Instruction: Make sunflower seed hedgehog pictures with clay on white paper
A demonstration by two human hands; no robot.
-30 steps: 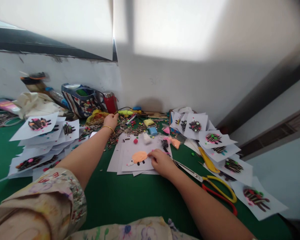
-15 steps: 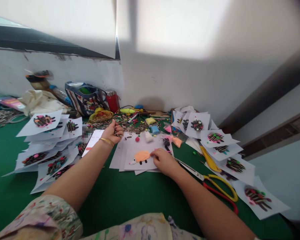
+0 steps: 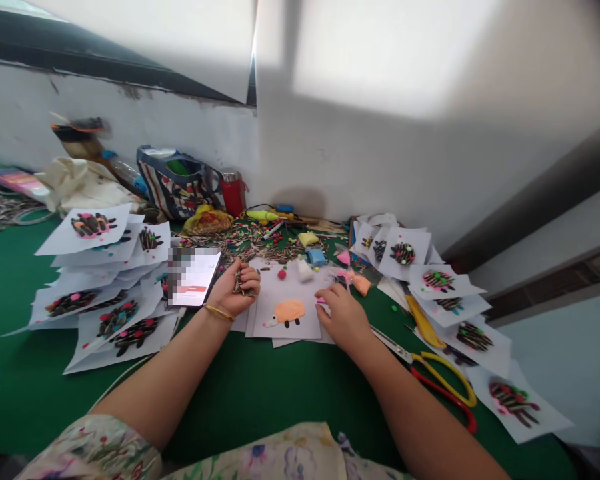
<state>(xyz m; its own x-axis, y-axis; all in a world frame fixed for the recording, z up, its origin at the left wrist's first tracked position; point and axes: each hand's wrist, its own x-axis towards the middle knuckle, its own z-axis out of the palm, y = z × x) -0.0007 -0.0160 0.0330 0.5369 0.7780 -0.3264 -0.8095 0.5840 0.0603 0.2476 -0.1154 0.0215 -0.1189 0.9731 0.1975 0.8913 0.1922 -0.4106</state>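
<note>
My left hand (image 3: 236, 288) is cupped palm up beside the white paper sheet (image 3: 280, 297), its fingers curled round a small bunch of sunflower seeds (image 3: 241, 285). On the sheet lies an orange clay hedgehog body (image 3: 289, 311) with black dots under it. My right hand (image 3: 344, 317) rests at the sheet's right edge, fingers pinched near a bit of pink clay; what it holds is too small to name. Behind the sheet lies a heap of loose sunflower seeds (image 3: 245, 241).
Finished seed-and-clay pictures are stacked left (image 3: 110, 327) and right (image 3: 445, 293) on the green table (image 3: 260, 387). A phone (image 3: 194, 277) lies by my left hand. Yellow and red scissors (image 3: 445, 387) lie right of my right arm. A striped bag (image 3: 173, 187) and red cup (image 3: 233, 192) stand at the wall.
My left hand reached into the seed heap at the back, closed on some seeds and drew back to the sheet's left side. My right hand stayed at the sheet.
</note>
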